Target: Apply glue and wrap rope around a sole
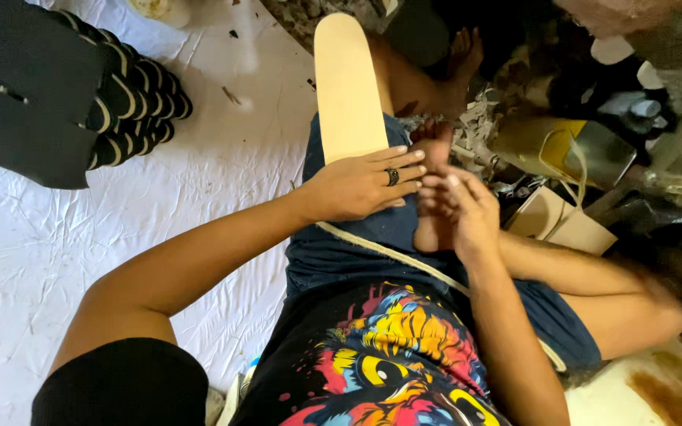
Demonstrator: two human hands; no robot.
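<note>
A long pale wooden board with a rounded far end lies along my lap and points away from me. My left hand, with a dark ring on one finger, rests flat on the board's near end and presses it down. My right hand sits just right of it, its fingers curled around my bare foot, which is tucked against the board's edge. I sit cross-legged in blue shorts and a black shirt with a colourful print.
A crumpled white sheet covers the floor at left. A dark folded cloth with striped edges lies at top left. At right are wood scraps, a yellow container and an open cardboard box.
</note>
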